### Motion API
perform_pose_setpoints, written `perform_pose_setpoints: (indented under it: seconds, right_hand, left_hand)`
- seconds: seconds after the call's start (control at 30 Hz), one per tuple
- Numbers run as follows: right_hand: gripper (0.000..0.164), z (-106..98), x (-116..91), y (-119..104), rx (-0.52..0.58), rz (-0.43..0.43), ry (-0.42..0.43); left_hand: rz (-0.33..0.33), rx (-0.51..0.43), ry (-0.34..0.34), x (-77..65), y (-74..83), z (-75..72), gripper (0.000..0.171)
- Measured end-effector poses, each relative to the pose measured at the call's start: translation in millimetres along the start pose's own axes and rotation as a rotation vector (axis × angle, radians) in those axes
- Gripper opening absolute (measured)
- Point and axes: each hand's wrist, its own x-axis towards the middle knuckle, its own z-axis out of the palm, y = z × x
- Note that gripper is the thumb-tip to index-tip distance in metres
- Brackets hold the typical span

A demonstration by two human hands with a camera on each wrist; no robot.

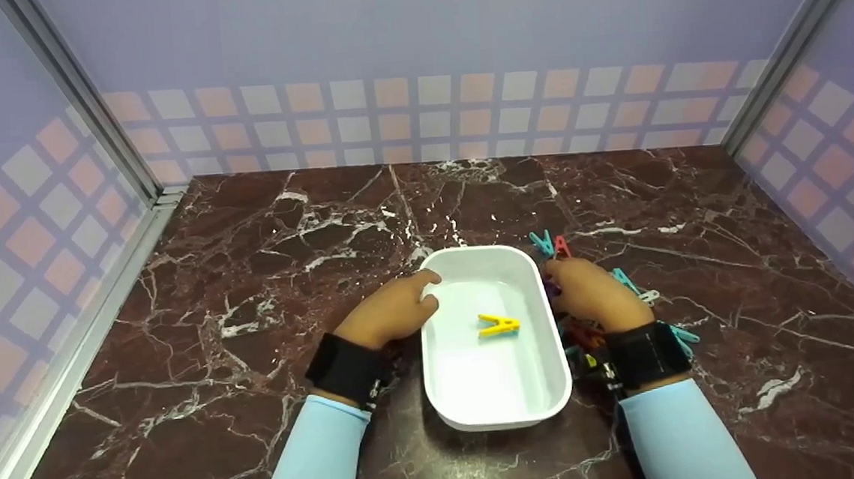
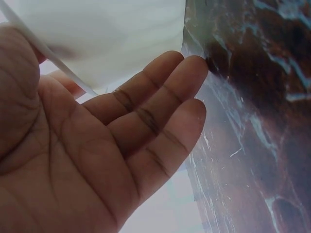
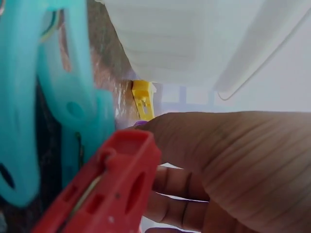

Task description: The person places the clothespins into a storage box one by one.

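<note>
My right hand was bent low just outside the tub's right wall, fingers curled in a narrow shape beside a purple peg; the peg showed at my thumb tip, mostly hidden, and I could not tell whether I was pinching it or only touching it; my left hand had its thumb and index finger over the opposite rim, the other three fingers lying nearly straight along the outside, so that the rim sat between them.

Between my hands stood the white tub, upright; I judged it light and stiff, its smooth surface apt to slide at a nudge, and its rim the best place to steady it; inside, on the floor right of the middle, lay a yellow peg, well apart from my fingers.

Close by my right wrist, a red peg and several teal pegs crowded together; farther out, a white peg lay to the right of that hand, and another teal peg stood beyond my fingertips, near the tub's far corner; all the pegs looked to be hard, slick plastic, nearly weightless and not very fragile, though springy; I reckoned a pinch across the middle would be steadiest, since squeezing the handle ends would spread the jaws, and the heap might tangle.

Beneath everything ran the dark marbled tabletop; behind it rose a lilac wall with a checked band.
</note>
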Motion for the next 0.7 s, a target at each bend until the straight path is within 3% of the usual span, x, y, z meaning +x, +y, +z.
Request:
perform_pose_setpoints:
  seconds: [0.33, 0.53, 0.7]
  right_hand:
    - [0.030, -15.9, -8.5, -1.4, -0.040, -0.048, 0.072]
    - [0.016, -27.5, -14.5, -12.1, -0.041, -0.084, 0.117]
    - [0.017, -34.3, -20.4, -26.1, -0.047, -0.101, 0.156]
  left_hand:
    - [0.021, 0.004, 0.004, -0.2, 0.3, -0.3, 0.045]
    - [0.014, 0.002, 0.007, -0.8, 0.7, -0.4, 0.045]
    - [0.013, 0.004, 0.007, -1.5, 0.6, -0.8, 0.045]
